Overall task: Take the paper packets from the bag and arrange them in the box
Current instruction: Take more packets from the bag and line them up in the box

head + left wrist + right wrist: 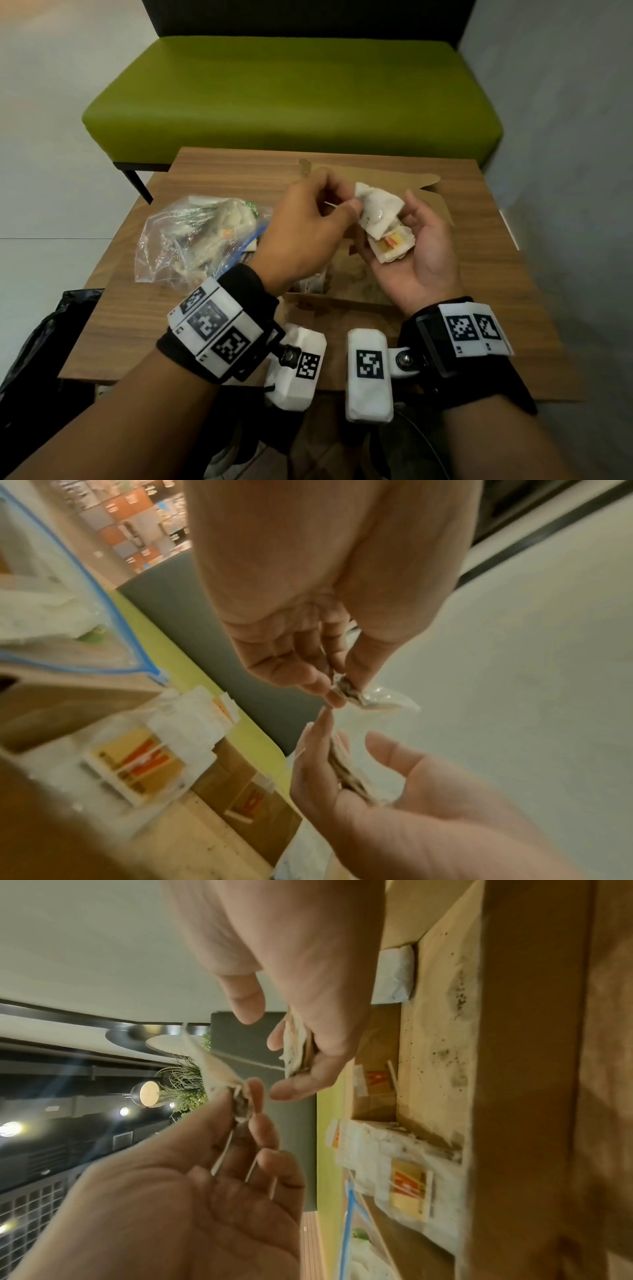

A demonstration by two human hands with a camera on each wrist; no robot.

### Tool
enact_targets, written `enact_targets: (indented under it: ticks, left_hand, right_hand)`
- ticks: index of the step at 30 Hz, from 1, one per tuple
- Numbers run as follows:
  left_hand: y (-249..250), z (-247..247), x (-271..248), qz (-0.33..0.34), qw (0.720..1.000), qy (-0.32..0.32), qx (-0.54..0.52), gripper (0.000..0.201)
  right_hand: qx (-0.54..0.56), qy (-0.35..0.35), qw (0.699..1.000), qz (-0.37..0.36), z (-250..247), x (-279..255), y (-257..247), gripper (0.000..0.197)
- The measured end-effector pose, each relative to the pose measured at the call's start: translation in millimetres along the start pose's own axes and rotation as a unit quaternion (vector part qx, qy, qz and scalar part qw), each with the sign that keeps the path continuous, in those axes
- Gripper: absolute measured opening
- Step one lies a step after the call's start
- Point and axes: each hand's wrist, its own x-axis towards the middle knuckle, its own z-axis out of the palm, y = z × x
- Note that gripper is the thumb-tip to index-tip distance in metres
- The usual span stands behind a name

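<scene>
Over the open cardboard box (342, 303), my left hand (354, 205) pinches one crumpled white paper packet (376, 202) between thumb and fingertips. The left wrist view shows that pinch (342, 693) on the packet (380, 703). Just right of it, my right hand (416, 240) lies palm up, its fingers curled around a small stack of packets (390, 246), seen edge-on in the right wrist view (296, 1047). Several packets (137, 764) lie inside the box. To the left of the box lies the clear zip bag (191, 240), with more packets in it.
The box and bag sit on a small wooden table (137, 325). A green bench (291, 99) stands behind it. A black bag (44, 339) lies by the table's left side, and a grey wall (565, 137) runs along the right.
</scene>
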Motion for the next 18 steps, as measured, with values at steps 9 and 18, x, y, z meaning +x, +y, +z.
enact_targets:
  ticks: [9,18]
  left_hand:
    - [-3.4,-2.9,0.2,-0.062,0.996,0.006,-0.062,0.022]
    - [-5.7,-6.6,-2.9,-0.052,0.998,-0.026,-0.012,0.014]
  right_hand:
    - [-0.122,-0.037,0.992,0.003,2.3,-7.6,1.4,0.039]
    - [-0.229,-0.002,0.972,-0.05,2.6,-5.1,8.2,0.008]
